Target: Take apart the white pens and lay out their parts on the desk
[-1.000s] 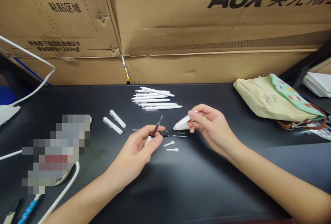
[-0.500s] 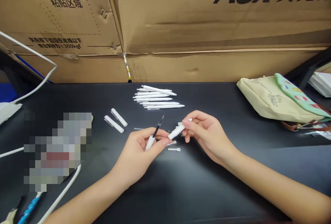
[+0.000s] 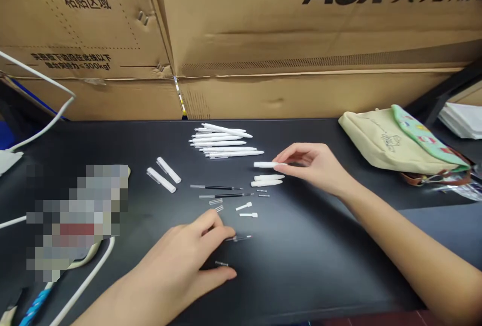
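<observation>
Pen barrel (image 3: 263, 165) points leftward from my right hand (image 3: 314, 166), which pinches its end with fingertips, just beyond two loose barrels (image 3: 266, 183) on the table (image 3: 320, 255). My left hand (image 3: 176, 255) is nearer to the front refill (image 3: 243, 237); its thumb is spread, but whether fingers grip, I cannot tell.

Looks like a packing or assembly workspace, exact type unclear; black counter (image 3: 320, 255) with white pens (image 3: 226, 140) near its far edge, loose pen parts (image 3: 246, 210) mid-surface; big printed cardboard cartons (image 3: 301, 29) stand behind the far edge; white cable (image 3: 85, 283) at left edge, cloth pouch (image 3: 387, 140) by far right corner.
</observation>
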Motion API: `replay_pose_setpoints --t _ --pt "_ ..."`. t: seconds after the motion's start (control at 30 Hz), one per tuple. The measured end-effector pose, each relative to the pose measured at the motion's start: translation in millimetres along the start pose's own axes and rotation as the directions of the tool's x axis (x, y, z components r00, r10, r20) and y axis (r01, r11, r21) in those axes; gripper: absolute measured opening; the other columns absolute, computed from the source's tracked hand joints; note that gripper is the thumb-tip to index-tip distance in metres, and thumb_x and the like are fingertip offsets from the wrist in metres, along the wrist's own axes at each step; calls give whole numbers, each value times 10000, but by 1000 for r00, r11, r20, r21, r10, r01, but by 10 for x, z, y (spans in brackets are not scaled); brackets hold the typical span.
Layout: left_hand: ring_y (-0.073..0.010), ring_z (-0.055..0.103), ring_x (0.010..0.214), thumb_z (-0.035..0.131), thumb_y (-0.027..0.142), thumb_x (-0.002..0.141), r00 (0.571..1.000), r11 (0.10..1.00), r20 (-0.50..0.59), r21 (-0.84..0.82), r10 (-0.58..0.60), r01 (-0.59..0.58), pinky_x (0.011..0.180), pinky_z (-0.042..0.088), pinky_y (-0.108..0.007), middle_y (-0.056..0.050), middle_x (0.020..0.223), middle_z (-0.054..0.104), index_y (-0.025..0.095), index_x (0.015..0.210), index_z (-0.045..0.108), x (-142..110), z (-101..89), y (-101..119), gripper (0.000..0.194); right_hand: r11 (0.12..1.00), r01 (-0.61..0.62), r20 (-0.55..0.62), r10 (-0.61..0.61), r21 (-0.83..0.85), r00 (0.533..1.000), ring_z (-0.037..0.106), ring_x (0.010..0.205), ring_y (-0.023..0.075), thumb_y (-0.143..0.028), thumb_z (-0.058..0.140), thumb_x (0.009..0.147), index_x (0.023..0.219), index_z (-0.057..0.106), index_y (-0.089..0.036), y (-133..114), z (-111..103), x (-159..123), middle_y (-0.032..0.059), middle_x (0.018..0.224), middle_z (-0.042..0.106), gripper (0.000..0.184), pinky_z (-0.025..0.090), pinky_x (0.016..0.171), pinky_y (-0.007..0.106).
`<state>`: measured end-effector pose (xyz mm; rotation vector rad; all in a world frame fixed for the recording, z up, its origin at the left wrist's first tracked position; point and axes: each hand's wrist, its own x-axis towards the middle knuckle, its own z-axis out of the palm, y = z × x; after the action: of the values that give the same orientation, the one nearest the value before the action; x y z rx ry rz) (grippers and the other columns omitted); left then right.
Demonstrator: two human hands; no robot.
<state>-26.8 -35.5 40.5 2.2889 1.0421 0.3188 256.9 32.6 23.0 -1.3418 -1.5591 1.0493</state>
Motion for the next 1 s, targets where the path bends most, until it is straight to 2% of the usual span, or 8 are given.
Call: replay_pose_setpoints --t 0.13,0.2,0.37,0.57,0.67,0.73,0.83,1.0 --pt "-56 407 438 418 304 926 981 956 -41 235 192 -177 430 282 -219 -10 870 571 217 954 592 -77 202 -136 197 999 -3 38 4 -45 999 646 746 200 -409 762 645 720 690 -172 45 52 -15 64 797 696 258 545 716 337" --pt "-62 420 448 376 285 947 967 930 -76 302 243 -210 429 276 -226 -1 824 563 205 909 577 -89 223 -182 220 998 0 42 3 -57 999 640 744 192 -395 744 669 727 687 -173 57 70 -16 62 807 695 237 538 712 331" --pt "-81 529 554 409 264 943 950 905 -207 402 235 -136 487 344 -208 2 765 578 199 911 585 -140 161 -201 191 992 35 41 -30 -125 999 623 716 188 -371 728 677 720 689 -172 74 76 -5 60 782 693 208 520 717 342" --pt "-90 528 518 412 324 940 957 860 -215 507 193 -59 471 360 -204 2 735 569 184 836 593 -175 164 -212 251 988 31 52 -23 -154 998 623 728 194 -401 706 689 729 693 -179 48 100 -29 54 778 691 226 511 733 343" --pt "-96 532 521 428 370 927 972 881 -190 472 135 -30 487 390 -208 -13 824 584 197 917 597 -233 140 -234 242 989 36 62 -28 -142 998 617 722 190 -407 697 700 737 693 -179 44 100 -37 53 777 687 231 509 714 330" --pt "-94 542 536 440 381 918 982 923 -183 385 51 23 530 426 -210 -24 905 589 213 968 599 -295 107 -243 236 990 41 66 -32 -136 997 611 714 183 -405 689 712 740 691 -176 48 94 -36 52 771 683 231 505 692 316" --pt "-96 571 592 421 338 923 981 967 -191 240 -41 87 608 461 -198 -28 938 591 232 943 620 -392 68 -246 226 988 54 75 -43 -144 996 603 706 173 -393 665 739 743 684 -171 52 86 -34 49 764 676 222 499 668 300" --pt "-104 577 633 384 293 933 978 981 -197 167 -66 100 653 470 -192 -25 912 592 234 903 624 -460 64 -232 249 983 70 79 -57 -167 995 596 708 163 -349 633 770 744 669 -172 39 86 -37 41 764 669 183 492 673 292"
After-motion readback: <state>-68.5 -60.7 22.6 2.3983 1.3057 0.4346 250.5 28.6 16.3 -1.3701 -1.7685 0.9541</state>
